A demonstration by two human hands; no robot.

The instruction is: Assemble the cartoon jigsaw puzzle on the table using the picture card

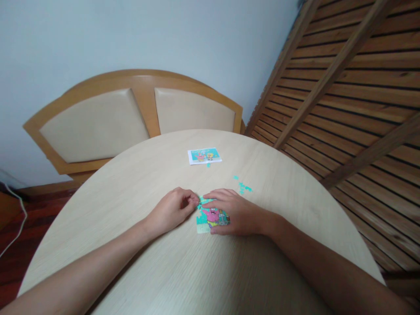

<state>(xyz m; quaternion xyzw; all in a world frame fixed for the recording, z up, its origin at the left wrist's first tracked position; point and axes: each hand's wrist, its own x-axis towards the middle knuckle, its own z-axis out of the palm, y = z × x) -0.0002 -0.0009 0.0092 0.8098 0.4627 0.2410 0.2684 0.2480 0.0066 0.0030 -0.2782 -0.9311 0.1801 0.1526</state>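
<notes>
A small partly joined jigsaw puzzle (pixel 210 218), teal with a pink cartoon figure, lies on the round pale wooden table (pixel 183 271). My left hand (pixel 173 209) is curled at the puzzle's upper left corner, its fingertips pinched on a teal puzzle piece (pixel 198 202) there. My right hand (pixel 234 211) rests over the puzzle's right side, fingers bent and pressing down on it, the index fingertip close to my left hand's fingertips.
A printed reference picture (pixel 204 155) lies farther back on the table, with a tiny teal piece (pixel 208 165) just in front of it. Loose teal pieces (pixel 243 187) sit to the right. A padded wooden bench back (pixel 131 113) stands behind; a slatted wooden wall (pixel 354 96) is right.
</notes>
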